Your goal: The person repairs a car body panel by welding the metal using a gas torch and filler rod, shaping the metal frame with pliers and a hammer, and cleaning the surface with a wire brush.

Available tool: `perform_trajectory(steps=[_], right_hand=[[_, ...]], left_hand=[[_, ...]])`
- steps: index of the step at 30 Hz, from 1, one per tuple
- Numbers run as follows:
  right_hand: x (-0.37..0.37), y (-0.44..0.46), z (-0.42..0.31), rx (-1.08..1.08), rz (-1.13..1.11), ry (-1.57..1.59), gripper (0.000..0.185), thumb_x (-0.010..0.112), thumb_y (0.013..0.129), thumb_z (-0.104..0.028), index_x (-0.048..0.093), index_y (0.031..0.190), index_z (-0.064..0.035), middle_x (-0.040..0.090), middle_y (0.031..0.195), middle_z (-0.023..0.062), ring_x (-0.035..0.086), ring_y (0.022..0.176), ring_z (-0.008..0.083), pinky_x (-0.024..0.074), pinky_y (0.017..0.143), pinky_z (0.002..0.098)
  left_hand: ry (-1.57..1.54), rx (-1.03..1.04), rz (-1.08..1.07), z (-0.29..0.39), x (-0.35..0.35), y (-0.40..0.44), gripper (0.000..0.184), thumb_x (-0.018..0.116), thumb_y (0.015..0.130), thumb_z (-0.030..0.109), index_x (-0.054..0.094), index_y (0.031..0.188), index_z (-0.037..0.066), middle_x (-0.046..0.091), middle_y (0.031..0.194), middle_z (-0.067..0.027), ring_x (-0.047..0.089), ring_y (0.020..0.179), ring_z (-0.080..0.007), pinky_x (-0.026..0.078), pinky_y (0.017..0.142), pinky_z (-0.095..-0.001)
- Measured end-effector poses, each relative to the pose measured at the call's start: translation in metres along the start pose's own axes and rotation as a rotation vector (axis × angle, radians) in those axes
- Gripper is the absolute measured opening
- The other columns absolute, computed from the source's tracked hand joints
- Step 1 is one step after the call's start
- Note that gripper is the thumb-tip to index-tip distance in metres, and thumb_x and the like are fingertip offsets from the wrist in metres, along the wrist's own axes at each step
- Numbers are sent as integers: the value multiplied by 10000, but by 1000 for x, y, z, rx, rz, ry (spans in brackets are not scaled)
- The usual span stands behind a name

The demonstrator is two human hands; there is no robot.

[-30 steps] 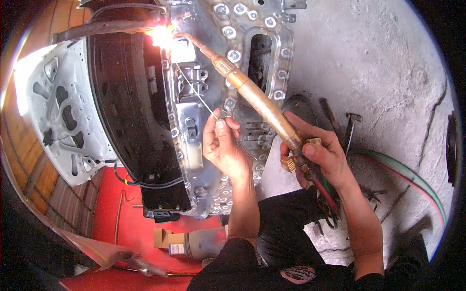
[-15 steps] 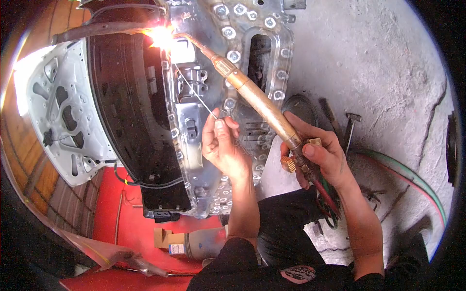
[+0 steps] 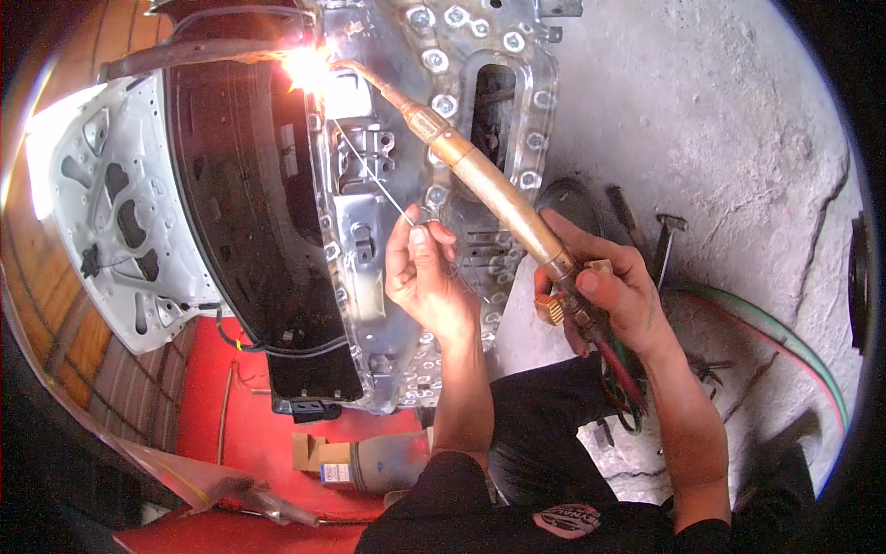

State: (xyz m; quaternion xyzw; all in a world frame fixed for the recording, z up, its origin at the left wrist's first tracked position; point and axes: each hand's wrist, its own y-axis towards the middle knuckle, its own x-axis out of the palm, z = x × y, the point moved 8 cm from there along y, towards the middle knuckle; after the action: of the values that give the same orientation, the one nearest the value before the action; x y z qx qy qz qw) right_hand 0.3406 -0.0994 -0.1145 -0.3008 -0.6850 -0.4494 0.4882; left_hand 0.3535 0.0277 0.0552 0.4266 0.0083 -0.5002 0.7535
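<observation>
My right hand (image 3: 609,291) is closed around the valve end of a brass welding torch (image 3: 489,189), whose thin neck points up and left. A bright flame (image 3: 309,69) glares at its tip, against the upper edge of a bare metal car body panel (image 3: 360,249). Between thumb and fingers, my left hand (image 3: 425,268) pinches a thin filler rod (image 3: 374,180). The rod slants up toward the glare, which hides its far end and the spot being heated. Round spot welds dot the panel around both tools.
A white inner car panel (image 3: 129,222) stands at left, beside dark glass (image 3: 249,212). Green and red hoses (image 3: 775,323) curve across the concrete floor (image 3: 720,120) at right, near a hammer (image 3: 666,245). An opened cardboard box (image 3: 323,454) lies on the red surface below.
Both hands, the torch and the rod stay almost in place. The glare at the torch tip has changed slightly in shape.
</observation>
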Motion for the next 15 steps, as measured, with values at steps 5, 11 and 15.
perform_trajectory(steps=[5,11,15], right_hand=[[-3,-1,1,-10,0,1,810,665,900,-352,342,1525,50,686,960,152,704,779,215,531,413,279],[0,0,1,-11,11,17,818,661,900,-351,332,1523,66,684,967,156,704,770,217,529,406,277],[1,0,0,-12,-1,14,829,662,900,-353,322,1521,78,684,977,156,705,771,216,531,404,276]], left_hand=[[-29,3,-5,0,1,1,276,592,1009,107,595,1231,-56,628,792,-87,492,652,-109,435,636,-253],[-16,-3,-2,0,1,0,286,595,1007,115,591,1235,-58,625,790,-83,488,654,-107,436,639,-255],[-5,5,1,2,3,2,294,602,1004,123,592,1235,-58,625,789,-81,485,653,-104,435,637,-254]])
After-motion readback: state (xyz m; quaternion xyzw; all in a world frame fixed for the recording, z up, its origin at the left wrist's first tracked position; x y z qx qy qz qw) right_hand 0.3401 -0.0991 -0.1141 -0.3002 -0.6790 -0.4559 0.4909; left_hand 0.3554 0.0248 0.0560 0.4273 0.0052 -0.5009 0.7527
